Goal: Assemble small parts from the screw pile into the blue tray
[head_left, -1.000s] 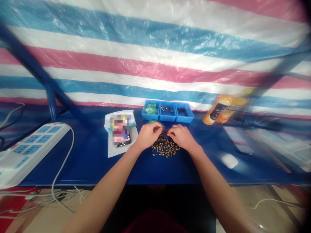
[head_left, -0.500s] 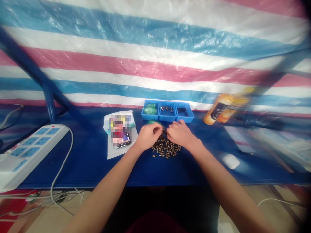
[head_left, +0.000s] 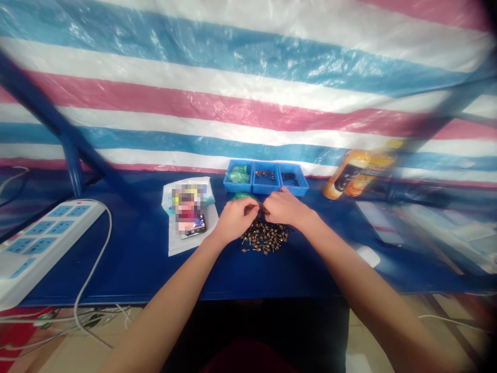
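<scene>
My left hand (head_left: 235, 218) and my right hand (head_left: 284, 207) meet fingertip to fingertip above a pile of small brown metal parts (head_left: 264, 239) on the blue table (head_left: 135, 259). Both hands are closed in a pinch on something small and dark between them that I cannot make out. Just behind the hands stand three small blue bins (head_left: 265, 178): the left one holds green pieces, the middle one brown parts, the right one dark parts.
A phone (head_left: 191, 217) lies on white paper (head_left: 176, 241) left of my hands. A white power strip (head_left: 34, 246) with its cable lies at the far left. An orange bottle (head_left: 351, 174) and a white oval object (head_left: 368, 255) are to the right. Striped plastic sheeting hangs behind.
My right hand has shifted slightly left and farther from me, uncovering more of the pile. The view has drifted a little. The left hand stays in place.
</scene>
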The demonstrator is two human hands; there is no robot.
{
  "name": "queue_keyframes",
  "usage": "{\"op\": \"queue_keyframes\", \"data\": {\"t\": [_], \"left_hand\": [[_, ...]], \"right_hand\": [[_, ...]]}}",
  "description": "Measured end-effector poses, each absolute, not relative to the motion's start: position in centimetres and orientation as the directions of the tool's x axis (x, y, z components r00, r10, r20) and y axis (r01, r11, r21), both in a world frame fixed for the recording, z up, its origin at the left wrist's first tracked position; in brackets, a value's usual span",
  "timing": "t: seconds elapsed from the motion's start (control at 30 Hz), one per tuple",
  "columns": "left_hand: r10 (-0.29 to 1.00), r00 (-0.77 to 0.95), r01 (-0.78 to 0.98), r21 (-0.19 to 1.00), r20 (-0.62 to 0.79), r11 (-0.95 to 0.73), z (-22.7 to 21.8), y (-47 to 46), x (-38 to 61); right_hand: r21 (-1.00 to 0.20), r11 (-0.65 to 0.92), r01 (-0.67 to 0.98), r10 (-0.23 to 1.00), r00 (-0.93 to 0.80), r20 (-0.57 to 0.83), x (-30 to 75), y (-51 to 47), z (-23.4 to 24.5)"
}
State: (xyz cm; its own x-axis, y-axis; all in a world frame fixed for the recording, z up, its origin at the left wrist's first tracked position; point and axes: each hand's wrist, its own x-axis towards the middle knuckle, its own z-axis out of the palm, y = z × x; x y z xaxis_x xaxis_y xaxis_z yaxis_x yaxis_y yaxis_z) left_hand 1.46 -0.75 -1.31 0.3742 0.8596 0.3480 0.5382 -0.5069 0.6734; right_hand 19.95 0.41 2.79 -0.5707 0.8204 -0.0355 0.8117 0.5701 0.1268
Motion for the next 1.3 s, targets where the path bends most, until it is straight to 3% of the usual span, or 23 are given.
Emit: {"op": "queue_keyframes", "data": {"t": [0.17, 0.3, 0.53, 0.7, 0.93, 1.3], "left_hand": [[0.856, 0.380, 0.542, 0.667, 0.349, -0.512, -1.3, -0.8, 1.5], [0.857, 0.380, 0.531, 0.678, 0.347, -0.509, -1.4, -0.7, 1.4], [0.859, 0.365, 0.538, 0.672, 0.359, -0.509, -1.4, -0.7, 1.3], [0.844, 0.405, 0.487, 0.698, 0.351, -0.525, -1.2, -0.7, 1.5], [0.831, 0.420, 0.473, 0.694, 0.364, -0.543, -0.9, -0.9, 1.4], [0.849, 0.366, 0.465, 0.716, 0.381, -0.521, -0.8, -1.1, 1.4]], "right_hand": [[0.087, 0.589, 0.803, 0.807, -0.589, -0.031, 20.0, 0.9, 2.2], [-0.012, 0.589, 0.808, 0.808, -0.589, -0.007, 20.6, 1.1, 2.1], [-0.337, 0.555, 0.761, 0.832, -0.503, 0.235, 21.8, -0.2, 1.8], [-0.574, 0.523, 0.630, 0.849, -0.444, 0.286, 21.4, -1.2, 0.1], [-0.596, 0.554, 0.581, 0.832, -0.408, 0.375, 21.5, -1.5, -0.3], [-0.688, 0.502, 0.524, 0.864, -0.341, 0.370, 22.0, -1.2, -1.2]]}}
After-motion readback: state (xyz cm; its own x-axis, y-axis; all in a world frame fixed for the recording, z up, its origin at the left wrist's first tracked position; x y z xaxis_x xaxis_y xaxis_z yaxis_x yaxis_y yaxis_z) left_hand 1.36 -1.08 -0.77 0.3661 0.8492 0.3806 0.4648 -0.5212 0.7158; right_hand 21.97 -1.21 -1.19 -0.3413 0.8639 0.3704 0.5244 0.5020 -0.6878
